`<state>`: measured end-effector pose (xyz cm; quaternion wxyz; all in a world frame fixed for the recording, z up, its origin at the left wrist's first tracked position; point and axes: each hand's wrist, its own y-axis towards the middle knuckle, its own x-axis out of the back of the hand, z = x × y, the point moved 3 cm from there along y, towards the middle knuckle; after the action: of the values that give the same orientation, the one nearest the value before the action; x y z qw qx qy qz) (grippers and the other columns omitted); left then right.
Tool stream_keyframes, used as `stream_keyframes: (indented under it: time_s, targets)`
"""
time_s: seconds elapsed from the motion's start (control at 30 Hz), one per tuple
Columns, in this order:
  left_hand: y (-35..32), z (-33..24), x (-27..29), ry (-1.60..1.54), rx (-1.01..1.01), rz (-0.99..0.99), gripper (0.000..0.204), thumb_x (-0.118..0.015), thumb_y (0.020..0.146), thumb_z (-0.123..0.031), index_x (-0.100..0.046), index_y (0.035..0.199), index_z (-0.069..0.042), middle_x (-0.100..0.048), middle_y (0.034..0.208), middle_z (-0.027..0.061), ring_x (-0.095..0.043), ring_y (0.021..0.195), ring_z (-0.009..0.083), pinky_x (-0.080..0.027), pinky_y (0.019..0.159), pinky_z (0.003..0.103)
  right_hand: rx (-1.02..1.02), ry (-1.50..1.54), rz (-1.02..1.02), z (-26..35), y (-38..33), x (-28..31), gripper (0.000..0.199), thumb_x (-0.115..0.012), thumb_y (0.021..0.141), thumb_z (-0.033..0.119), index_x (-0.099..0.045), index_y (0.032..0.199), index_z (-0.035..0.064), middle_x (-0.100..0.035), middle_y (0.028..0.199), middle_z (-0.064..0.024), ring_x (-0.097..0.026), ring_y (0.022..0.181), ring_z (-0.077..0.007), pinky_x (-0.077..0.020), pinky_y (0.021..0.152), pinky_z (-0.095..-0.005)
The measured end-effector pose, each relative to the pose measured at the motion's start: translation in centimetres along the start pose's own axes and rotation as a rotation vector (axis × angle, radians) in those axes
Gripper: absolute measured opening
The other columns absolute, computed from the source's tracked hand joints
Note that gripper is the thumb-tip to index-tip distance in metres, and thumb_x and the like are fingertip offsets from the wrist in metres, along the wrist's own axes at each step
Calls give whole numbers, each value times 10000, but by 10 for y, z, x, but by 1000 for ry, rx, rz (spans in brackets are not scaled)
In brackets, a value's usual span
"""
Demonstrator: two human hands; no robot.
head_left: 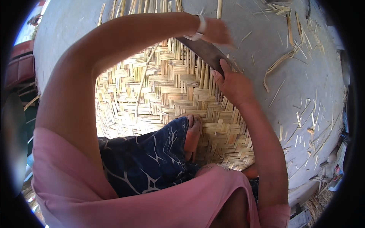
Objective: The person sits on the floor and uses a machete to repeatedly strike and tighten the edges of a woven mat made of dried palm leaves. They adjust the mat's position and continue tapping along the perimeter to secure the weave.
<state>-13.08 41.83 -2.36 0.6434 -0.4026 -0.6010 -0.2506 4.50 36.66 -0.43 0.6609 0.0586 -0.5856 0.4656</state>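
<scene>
Beneath the person's bare foot [194, 133] spreads a woven mat [163, 85], left of the right hand [236, 86]. That hand grasps the near end of a dark flat blade [205, 52], which slants away leftward. Beyond, the left hand [219, 32] is blurred, its grip impossible to tell; loose strips [289, 32] litter the floor [292, 87].
</scene>
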Motion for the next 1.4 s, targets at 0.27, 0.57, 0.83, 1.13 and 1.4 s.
stream_keyframes:
  time_s: [0.27, 0.57, 0.83, 1.13, 1.4]
  targets:
    - [63, 98, 95, -277, 612, -450, 307, -564, 854, -327, -664, 1061, -122, -668, 1016, 118, -617, 975, 284, -434, 864, 459, 22, 135, 7, 7, -12, 19, 569, -384, 945, 514, -475, 1319, 96, -673, 839, -196, -649, 799, -376, -502, 731, -480]
    - [-55, 45, -9, 56, 629, 682, 464, -704, 742, -126, -602, 1188, -202, -589, 1169, 29, -517, 1187, 230, -418, 938, 431, 176, 75, 11, 1, -41, 28, 526, -433, 931, 508, -513, 1284, 127, -653, 691, -154, -647, 641, -344, -513, 591, -455]
    - [-79, 63, -33, 180, 595, 597, 311, -609, 832, -244, -637, 1134, -173, -622, 1179, 41, -556, 1147, 240, -406, 962, 466, 277, 20, -9, 22, -16, 30, 479, -458, 925, 488, -531, 1244, 137, -649, 682, -170, -645, 630, -356, -514, 572, -463]
    - [-92, 90, -52, 366, 502, 553, 228, -555, 851, -264, -702, 1010, -191, -623, 1177, 4, -449, 1233, 211, -291, 1050, 473, 271, -10, -138, 33, 27, 53, 478, -448, 930, 492, -533, 1225, 126, -657, 712, -189, -646, 651, -387, -518, 571, -479]
    - [-91, 103, -62, 311, 525, 691, 214, -562, 855, -230, -731, 975, -178, -690, 1068, 11, -607, 1069, 212, -335, 1029, 463, 203, -126, -122, 42, 44, 46, 475, -432, 937, 491, -549, 1227, 134, -667, 707, -161, -662, 655, -348, -529, 585, -454]
